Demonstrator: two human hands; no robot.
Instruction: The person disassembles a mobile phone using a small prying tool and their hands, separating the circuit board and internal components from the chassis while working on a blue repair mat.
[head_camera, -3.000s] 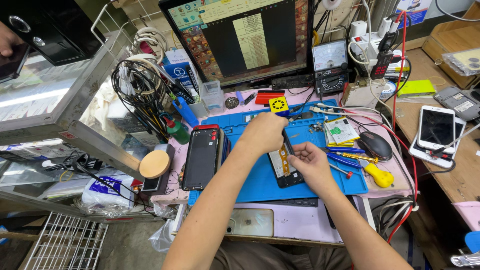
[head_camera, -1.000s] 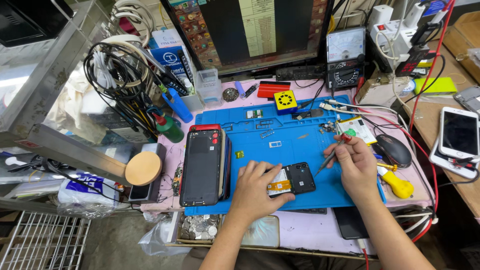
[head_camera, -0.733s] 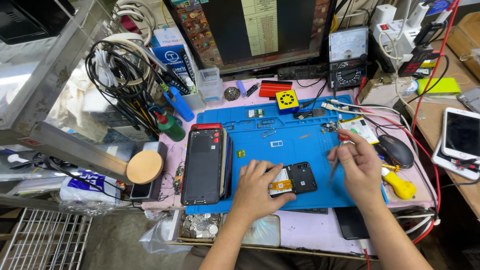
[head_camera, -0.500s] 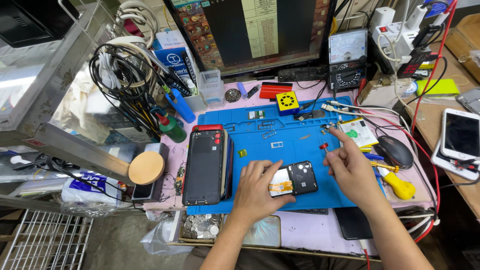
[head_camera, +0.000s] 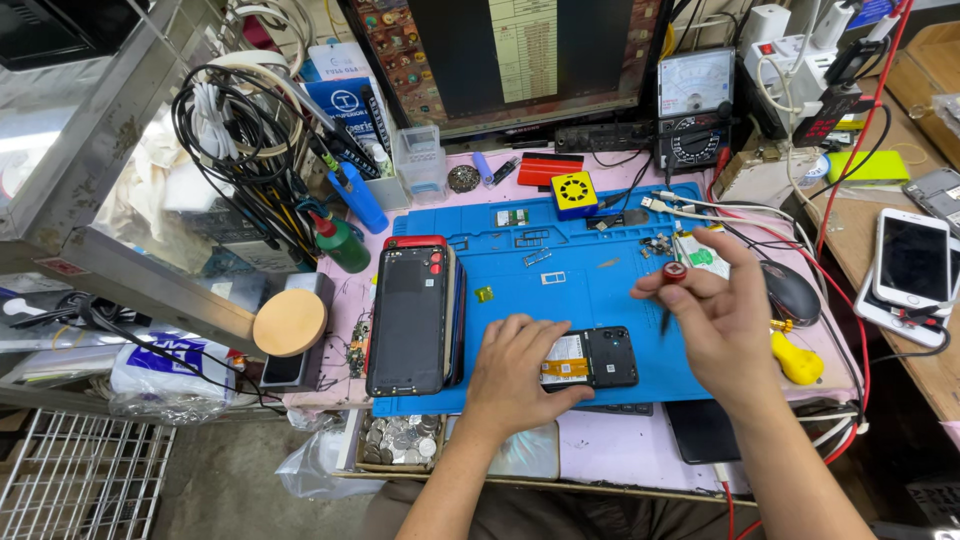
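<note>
Left hand (head_camera: 522, 368) lies flat, fingers spread, pressing down on the opened small phone (head_camera: 590, 360) on the blue work mat (head_camera: 570, 290), covering its left end; not clenched, just pinning it. The phone sits near the mat's front edge, inner parts up, a gold patch showing beside the dark section. Right hand (head_camera: 725, 320) is at 3 o'clock of the phone, just beside it, fingers pinched around a red-capped screwdriver (head_camera: 672, 285), tip pointing down toward the mat, just clear of the phone's right end. At 9 o'clock of the left hand, a larger red-edged phone (head_camera: 412, 308) lies back up on the mat's left side. At 12 o'clock on the mat, a yellow square block (head_camera: 575, 193), small loose parts nearby. Behind it a monitor (head_camera: 500, 55) and an analog multimeter (head_camera: 693, 105). At 3 o'clock of the right hand, a black mouse (head_camera: 792, 292) and a yellow tool handle (head_camera: 798, 360). Far right, a white phone (head_camera: 912, 262) on the wooden bench. At 9 o'clock, far left, a round wooden disc (head_camera: 290, 322). Tray of coins (head_camera: 400, 440) at 7 o'clock of the left hand.
</note>
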